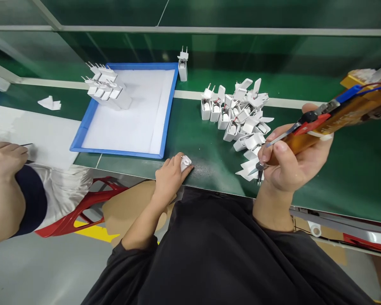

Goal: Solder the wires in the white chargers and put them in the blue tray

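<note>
My left hand (169, 178) rests at the near edge of the green bench (352, 169), closed around a small white plug housing (186, 162). Further right, my right hand (288, 163) grips an orange-wrapped soldering tool (324, 123) with red and blue wires, its metal tip pointing down-left over the bench. Just beyond that hand lies a heap of several open white plug housings (241, 116), some with lids up and pins showing.
A blue tray (169, 106) with a white liner holds a stack of finished plugs (104, 84) at its far left corner. One plug (183, 63) stands alone behind it. A co-worker's arm (6, 186) and a red chair (79, 207) are at left.
</note>
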### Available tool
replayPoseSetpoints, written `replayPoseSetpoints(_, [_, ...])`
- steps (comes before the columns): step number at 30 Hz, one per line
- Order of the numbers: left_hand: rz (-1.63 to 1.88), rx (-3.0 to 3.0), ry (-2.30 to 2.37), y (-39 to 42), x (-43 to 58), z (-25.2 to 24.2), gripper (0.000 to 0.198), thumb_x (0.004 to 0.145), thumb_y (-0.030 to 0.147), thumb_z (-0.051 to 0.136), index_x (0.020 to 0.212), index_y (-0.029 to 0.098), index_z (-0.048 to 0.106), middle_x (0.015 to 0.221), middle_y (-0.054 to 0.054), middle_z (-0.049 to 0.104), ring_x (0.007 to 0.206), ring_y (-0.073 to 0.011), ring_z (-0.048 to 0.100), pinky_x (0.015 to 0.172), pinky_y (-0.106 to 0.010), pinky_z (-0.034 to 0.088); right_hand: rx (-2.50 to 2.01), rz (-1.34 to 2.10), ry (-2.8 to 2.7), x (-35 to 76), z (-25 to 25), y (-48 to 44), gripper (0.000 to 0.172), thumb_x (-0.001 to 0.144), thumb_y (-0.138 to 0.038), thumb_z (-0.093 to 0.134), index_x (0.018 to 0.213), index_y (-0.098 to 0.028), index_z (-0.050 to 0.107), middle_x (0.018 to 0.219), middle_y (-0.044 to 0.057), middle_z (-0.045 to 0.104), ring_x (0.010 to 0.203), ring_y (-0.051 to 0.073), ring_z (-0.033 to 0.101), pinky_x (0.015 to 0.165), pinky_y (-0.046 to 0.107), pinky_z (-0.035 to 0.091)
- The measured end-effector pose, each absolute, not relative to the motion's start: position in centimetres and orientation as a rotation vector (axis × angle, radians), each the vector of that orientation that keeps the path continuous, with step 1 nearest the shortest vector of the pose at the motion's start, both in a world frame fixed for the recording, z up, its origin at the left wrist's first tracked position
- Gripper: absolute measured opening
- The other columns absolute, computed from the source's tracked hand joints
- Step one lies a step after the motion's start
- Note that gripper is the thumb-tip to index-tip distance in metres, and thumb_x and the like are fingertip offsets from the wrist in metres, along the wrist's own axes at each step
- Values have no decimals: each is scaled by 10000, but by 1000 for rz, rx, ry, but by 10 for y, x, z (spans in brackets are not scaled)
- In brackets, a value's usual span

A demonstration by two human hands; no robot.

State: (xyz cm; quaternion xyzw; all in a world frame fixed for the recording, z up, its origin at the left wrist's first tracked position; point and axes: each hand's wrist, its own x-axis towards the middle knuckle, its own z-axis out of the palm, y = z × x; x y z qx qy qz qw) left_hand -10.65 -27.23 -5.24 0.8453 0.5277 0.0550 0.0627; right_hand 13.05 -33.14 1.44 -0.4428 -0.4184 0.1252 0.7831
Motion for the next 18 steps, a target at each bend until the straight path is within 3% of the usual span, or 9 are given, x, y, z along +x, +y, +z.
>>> replayPoseSetpoints(11, [264,2507,1704,-274,-106,-58,429,976,512,364,1198,196,552,968,-86,725,932,-238,680,605,-285,411,-868,325,-917,132,10,-337,367,735,-138,683,1075,-241,590,769,-21,644,389,75,475,308,198,388])
replayPoseSetpoints(18, [72,2520,1573,-279,-116,-48,449,933,526,482,1254,213,493,1100,-94,697,1025,-251,668,607,-273,464,-914,392,-839,134,9,-343,341,690,-166,724,1001,-241,604,735,-8,662,364,96,475,304,214,387])
